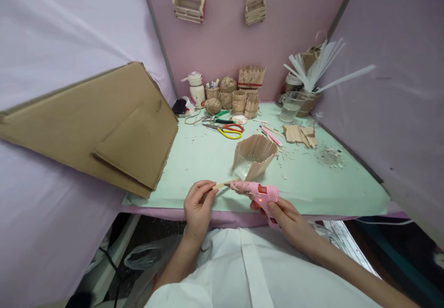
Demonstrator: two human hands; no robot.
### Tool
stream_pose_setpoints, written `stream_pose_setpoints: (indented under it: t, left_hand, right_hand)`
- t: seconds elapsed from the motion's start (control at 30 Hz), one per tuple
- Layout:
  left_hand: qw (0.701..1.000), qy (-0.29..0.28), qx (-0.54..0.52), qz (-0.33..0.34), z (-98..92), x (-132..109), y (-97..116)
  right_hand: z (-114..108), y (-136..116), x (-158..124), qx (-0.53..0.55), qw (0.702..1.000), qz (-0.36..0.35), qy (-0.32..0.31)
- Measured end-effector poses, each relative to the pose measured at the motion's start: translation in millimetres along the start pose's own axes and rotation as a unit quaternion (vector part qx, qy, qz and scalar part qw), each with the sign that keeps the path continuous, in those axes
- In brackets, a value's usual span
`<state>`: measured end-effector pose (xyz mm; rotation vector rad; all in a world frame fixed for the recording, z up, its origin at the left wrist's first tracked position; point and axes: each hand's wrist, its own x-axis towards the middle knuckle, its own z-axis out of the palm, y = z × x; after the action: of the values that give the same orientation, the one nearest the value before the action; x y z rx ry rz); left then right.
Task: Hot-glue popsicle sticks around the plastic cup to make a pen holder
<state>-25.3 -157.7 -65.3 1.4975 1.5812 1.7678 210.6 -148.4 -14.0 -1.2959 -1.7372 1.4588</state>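
My left hand [198,204] pinches one end of a wooden craft stick [225,184], which points right just above the table's front edge. My right hand [286,215] grips a pink hot glue gun [258,192] by its handle. The gun's nozzle touches the free end of the stick. Just behind them a clear plastic cup clad in upright wooden sticks [254,156] lies tilted on the mint green table cover [208,160].
A large brown cardboard sheet [104,123] leans at the left. Yellow-and-red scissors [231,131], green pliers [221,120], a pink cutter [271,136], loose sticks [300,134], twine-wrapped pots [227,93], a cup of water [290,107] and white strips [319,67] fill the back.
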Motion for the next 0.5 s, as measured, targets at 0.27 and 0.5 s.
stream_pose_setpoints:
  t: [0.27, 0.5]
  left_hand:
    - [0.999, 0.008, 0.015, 0.034, 0.6, -1, -2]
    - [0.999, 0.011, 0.020, 0.044, 1.7, -2, -3]
  right_hand:
    - [8, 9, 5, -0.009, 1.000, -0.026, 0.015]
    - [8, 13, 7, -0.010, 0.999, -0.030, 0.018]
